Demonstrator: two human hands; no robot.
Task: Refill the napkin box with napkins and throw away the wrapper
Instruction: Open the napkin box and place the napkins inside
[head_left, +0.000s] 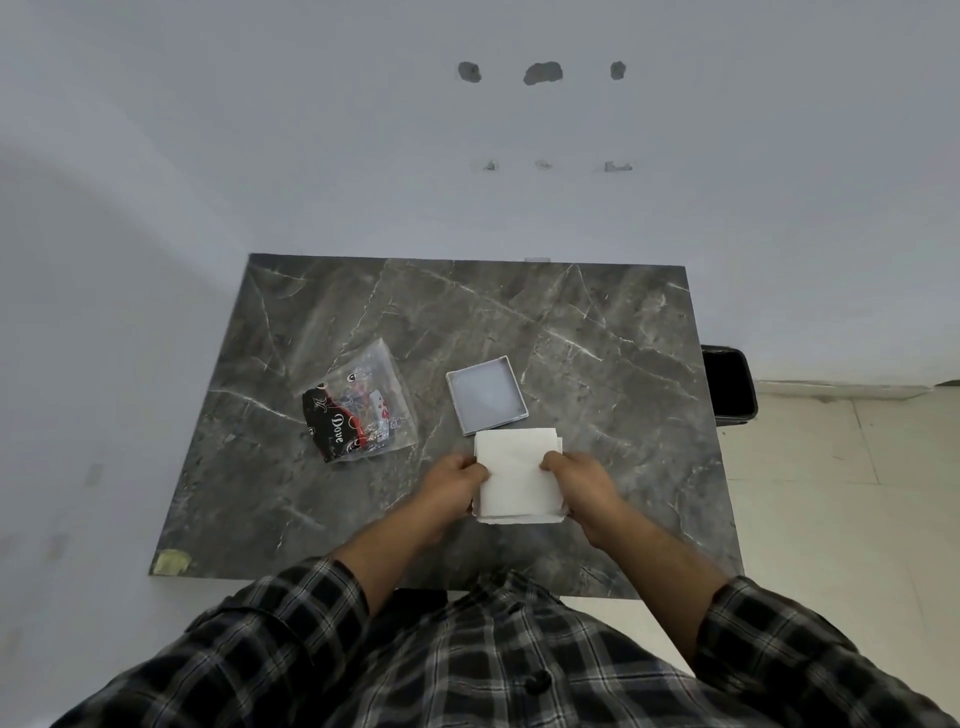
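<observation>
**Napkin stack held just short of the open box**

The napkin box, a shallow square grey tray (487, 393), sits open on the dark veined marble counter (597, 332), at twelve o'clock from both hands and equally near each. The white square stack of paper napkins (517, 470) hangs between it and the person, its far edge just overlapping the box's near rim. The crumpled clear wrapper with black-and-red print (358, 402) lies at ten o'clock, apart. A black bin (730, 382) stands off the counter at two o'clock. The left hand (453, 486) and right hand (582, 480) have fingers closed on the stack's opposite side edges.
</observation>
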